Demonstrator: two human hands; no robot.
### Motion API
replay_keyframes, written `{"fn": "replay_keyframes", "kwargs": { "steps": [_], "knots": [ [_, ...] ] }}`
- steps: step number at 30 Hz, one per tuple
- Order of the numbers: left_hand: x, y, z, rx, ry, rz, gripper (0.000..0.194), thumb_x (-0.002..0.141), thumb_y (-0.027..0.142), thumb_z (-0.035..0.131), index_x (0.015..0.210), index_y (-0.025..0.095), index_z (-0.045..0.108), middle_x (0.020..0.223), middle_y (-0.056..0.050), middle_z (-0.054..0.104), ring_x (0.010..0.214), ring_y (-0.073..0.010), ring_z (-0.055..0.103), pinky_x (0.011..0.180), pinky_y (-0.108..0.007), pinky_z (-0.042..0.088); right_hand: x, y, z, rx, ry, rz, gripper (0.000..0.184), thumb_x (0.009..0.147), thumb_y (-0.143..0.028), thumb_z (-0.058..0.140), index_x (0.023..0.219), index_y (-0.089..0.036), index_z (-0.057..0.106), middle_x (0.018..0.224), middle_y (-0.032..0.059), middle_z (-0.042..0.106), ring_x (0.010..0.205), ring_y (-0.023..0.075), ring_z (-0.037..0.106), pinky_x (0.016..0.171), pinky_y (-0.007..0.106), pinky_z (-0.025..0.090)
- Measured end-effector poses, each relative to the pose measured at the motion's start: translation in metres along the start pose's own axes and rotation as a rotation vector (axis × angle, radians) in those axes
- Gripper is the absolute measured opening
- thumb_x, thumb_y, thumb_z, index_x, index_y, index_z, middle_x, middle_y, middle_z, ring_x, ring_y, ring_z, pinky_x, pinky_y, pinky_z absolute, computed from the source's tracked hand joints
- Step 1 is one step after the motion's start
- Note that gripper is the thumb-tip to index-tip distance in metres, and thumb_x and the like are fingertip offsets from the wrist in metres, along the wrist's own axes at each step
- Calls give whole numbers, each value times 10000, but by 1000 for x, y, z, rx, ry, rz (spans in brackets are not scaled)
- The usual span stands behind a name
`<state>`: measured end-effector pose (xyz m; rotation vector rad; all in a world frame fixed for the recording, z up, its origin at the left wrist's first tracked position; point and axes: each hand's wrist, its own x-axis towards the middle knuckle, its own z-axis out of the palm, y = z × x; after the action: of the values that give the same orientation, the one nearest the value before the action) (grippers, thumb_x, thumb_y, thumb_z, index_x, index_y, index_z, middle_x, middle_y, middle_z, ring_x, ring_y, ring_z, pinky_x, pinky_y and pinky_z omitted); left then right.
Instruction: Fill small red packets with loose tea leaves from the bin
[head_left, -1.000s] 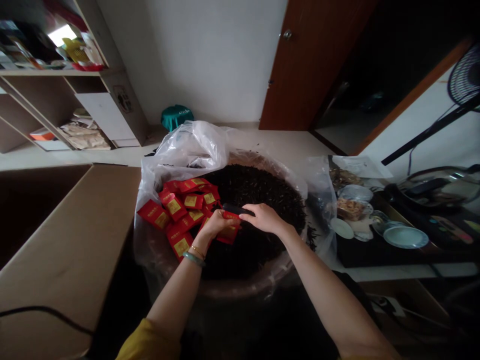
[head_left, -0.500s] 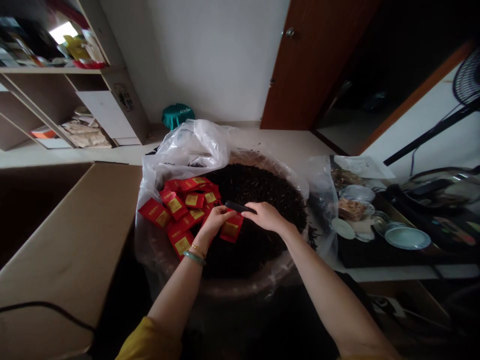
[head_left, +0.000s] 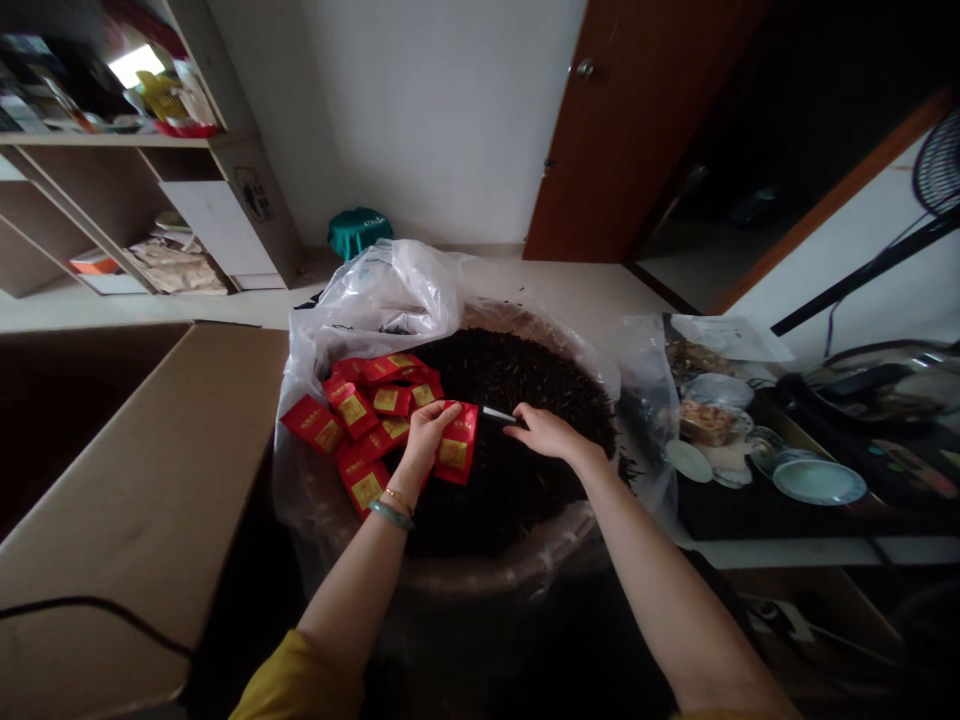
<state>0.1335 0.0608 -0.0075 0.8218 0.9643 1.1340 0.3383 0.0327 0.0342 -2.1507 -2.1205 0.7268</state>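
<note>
The red packet (head_left: 459, 452) is above dark loose leaves (head_left: 525, 365); your left hand (head_left: 426, 432) pinches it near its top edge. Your right hand (head_left: 547, 435) pinches a slim tool (head_left: 496, 414) just beside it. Other red packets (head_left: 351, 408) lie leftward, near the plastic sheet (head_left: 416, 290).

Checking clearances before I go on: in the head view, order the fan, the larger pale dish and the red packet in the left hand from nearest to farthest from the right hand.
From the right hand:
1. Red packet: just left, in the left hand.
2. Larger pale dish: right, on the black surface.
3. Fan: far right, beyond the dish.
</note>
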Motion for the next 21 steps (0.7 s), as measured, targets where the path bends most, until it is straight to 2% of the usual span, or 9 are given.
{"fn": "replay_keyframes", "kwargs": {
  "steps": [2, 4, 6, 8, 11, 14, 16, 19, 21],
  "knots": [
    [0, -1, 0, 7, 21, 17, 335, 548, 418, 811, 632, 150, 629, 533, 39, 593, 452, -76, 493, 467, -190, 383, 2, -1, 7, -58, -55, -10, 382, 879, -389, 547, 1170, -142, 543, 1107, 169, 665, 1003, 287, 643, 810, 339, 469],
    [0, -2, 1, 11, 23, 18, 348, 554, 438, 803, 603, 149, 616, 516, 37, 580, 444, -77, 482, 462, -194, 369, 4, -6, 13, -65, -39, -42, 372, 862, -351, 578, 1167, -138, 558, 1156, 171, 644, 1058, 283, 622, 865, 342, 458],
    [-2, -1, 3, 15, 8, 7, 359, 570, 455, 789, 588, 147, 607, 509, 30, 577, 444, -83, 485, 464, -200, 364, 7, -12, 18, 24, 48, -91, 301, 872, -300, 561, 1130, -148, 594, 1182, 148, 637, 1090, 248, 605, 916, 327, 440],
    [-4, 1, 6, 24, -17, 1, 364, 583, 464, 778, 584, 145, 601, 507, 27, 577, 443, -84, 485, 465, -201, 357, 10, -21, 22, 241, 174, -165, 260, 916, -283, 471, 1091, -163, 621, 1166, 111, 654, 1074, 199, 612, 925, 298, 441],
    [-7, 4, 8, 43, -61, 1, 375, 573, 472, 778, 596, 137, 610, 519, 26, 586, 448, -79, 479, 468, -199, 345, 13, -33, 29, 579, 325, -283, 276, 904, -340, 457, 1004, -175, 655, 1018, 67, 714, 917, 173, 663, 822, 276, 494],
    [-8, 5, 8, 45, -115, -30, 401, 566, 498, 769, 629, 128, 628, 539, 21, 596, 477, -90, 495, 493, -207, 366, 15, -39, 36, 660, 448, -323, 206, 802, -357, 577, 812, -179, 683, 799, 45, 728, 727, 188, 669, 708, 293, 517],
    [-7, 4, 6, 48, -146, -46, 402, 582, 505, 756, 633, 127, 626, 541, 25, 584, 490, -91, 495, 510, -211, 379, 15, -40, 38, 665, 503, -318, 187, 777, -346, 594, 737, -186, 681, 734, 42, 719, 676, 194, 660, 682, 306, 520],
    [-6, 2, 4, 55, -119, 16, 376, 597, 462, 760, 572, 134, 577, 534, 42, 537, 487, -70, 452, 500, -198, 357, 16, -38, 39, 748, 469, -287, 212, 767, -384, 605, 744, -191, 687, 691, 47, 709, 615, 200, 651, 617, 317, 534],
    [-4, 2, 2, 34, -56, 71, 365, 610, 439, 756, 558, 137, 557, 555, 42, 532, 501, -67, 449, 499, -196, 354, 17, -37, 39, 883, 398, -269, 278, 773, -439, 598, 852, -190, 691, 723, 58, 714, 608, 206, 657, 589, 327, 551]
  ]
}}
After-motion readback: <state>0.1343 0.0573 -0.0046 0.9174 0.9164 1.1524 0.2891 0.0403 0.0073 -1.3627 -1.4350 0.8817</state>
